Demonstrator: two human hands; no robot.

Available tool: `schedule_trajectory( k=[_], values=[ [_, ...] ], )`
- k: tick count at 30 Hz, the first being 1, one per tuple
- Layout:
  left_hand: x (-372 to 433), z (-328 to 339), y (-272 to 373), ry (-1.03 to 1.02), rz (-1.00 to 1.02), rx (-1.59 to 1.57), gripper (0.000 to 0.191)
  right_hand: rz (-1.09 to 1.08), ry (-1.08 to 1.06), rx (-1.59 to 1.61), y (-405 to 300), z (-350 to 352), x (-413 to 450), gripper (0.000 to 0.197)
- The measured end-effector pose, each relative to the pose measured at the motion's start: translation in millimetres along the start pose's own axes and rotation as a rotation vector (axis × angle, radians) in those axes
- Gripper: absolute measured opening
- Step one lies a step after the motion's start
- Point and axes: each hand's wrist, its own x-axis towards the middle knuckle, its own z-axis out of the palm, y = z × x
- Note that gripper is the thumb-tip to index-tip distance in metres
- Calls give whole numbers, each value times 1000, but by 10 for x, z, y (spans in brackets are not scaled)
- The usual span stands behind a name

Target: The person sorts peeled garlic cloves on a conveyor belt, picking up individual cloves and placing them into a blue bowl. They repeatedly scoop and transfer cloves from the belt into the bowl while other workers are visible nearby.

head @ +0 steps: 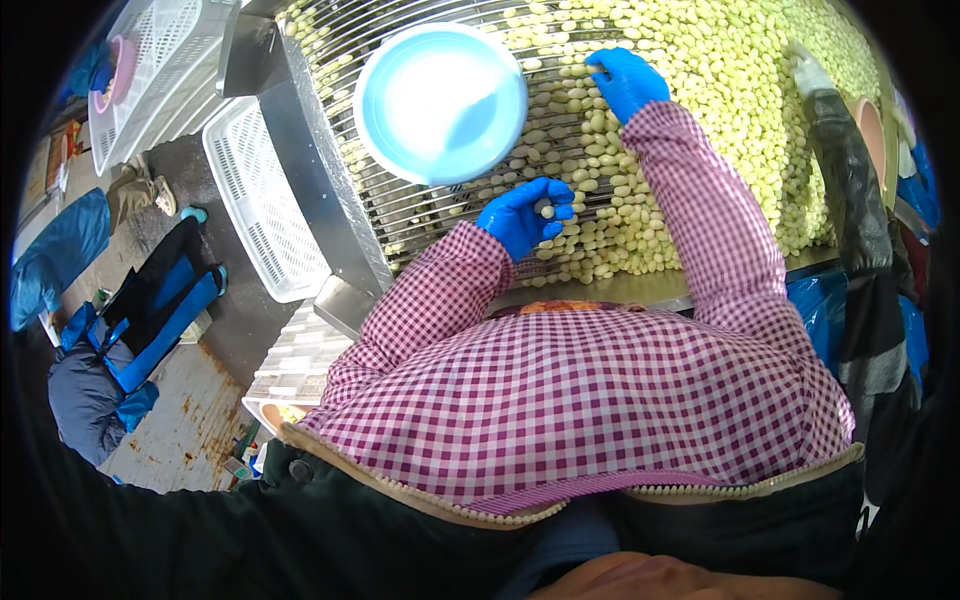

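Note:
Small oval pale-green fruits (720, 97) lie thickly over a sorting rack of metal bars (420, 223), thinning out toward the left. My left hand (521, 217), in a blue glove, is turned palm up just below the basin with its fingers curled around one pale fruit (547, 212). Farther up, my right hand (631, 84), also blue-gloved, is over the left edge of the dense fruit, fingertips pointing left at fruits on the bars. Whether it grips one is hard to see. A light-blue plastic basin (382, 161) rests on the bars left of both hands, its inside washed out by glare.
The rack's metal side wall (319, 150) borders the left. Beyond it is a white perforated crate (262, 202), with stacked crates (161, 82) behind. A co-worker's dark sleeve (847, 161) reaches over the fruit at right, near a pinkish basin (870, 135). People (105, 367) stand at far left.

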Motion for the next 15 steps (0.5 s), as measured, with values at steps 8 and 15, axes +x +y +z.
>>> schedule_trajectory(
  k=[8, 15],
  values=[
    [-108, 478, 332, 276, 180, 92, 48, 205, -122, 492, -319, -186, -257, 30],
    [-259, 740, 174, 277, 326, -60, 40, -215, 122, 229, -417, 43, -23, 30]
  ],
)
